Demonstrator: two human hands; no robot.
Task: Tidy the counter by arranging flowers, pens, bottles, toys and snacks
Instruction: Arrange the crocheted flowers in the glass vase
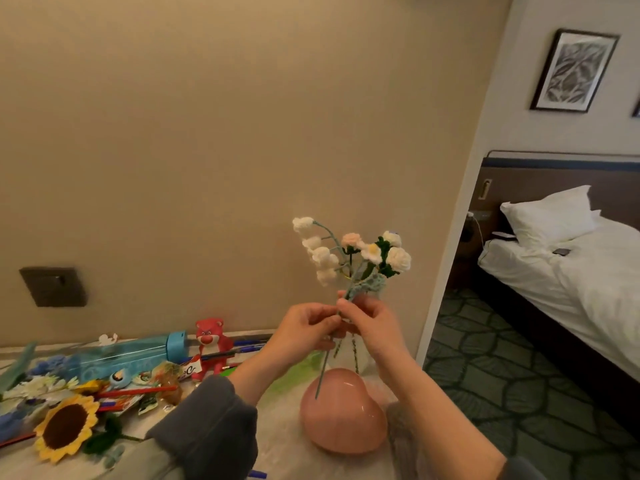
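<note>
Pinching stems of the bouquet, left hand and right hand held it upright, just above the pink vase.

Framed picture above white-sheeted bed, patterned carpet

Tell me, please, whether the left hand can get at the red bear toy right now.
Probably yes, once freed: the left hand pinches the crochet bouquet stems, but the red bear toy stands close beside that wrist with nothing standing between them.

Glossy pink vase, crocheted yarn flowers
</note>
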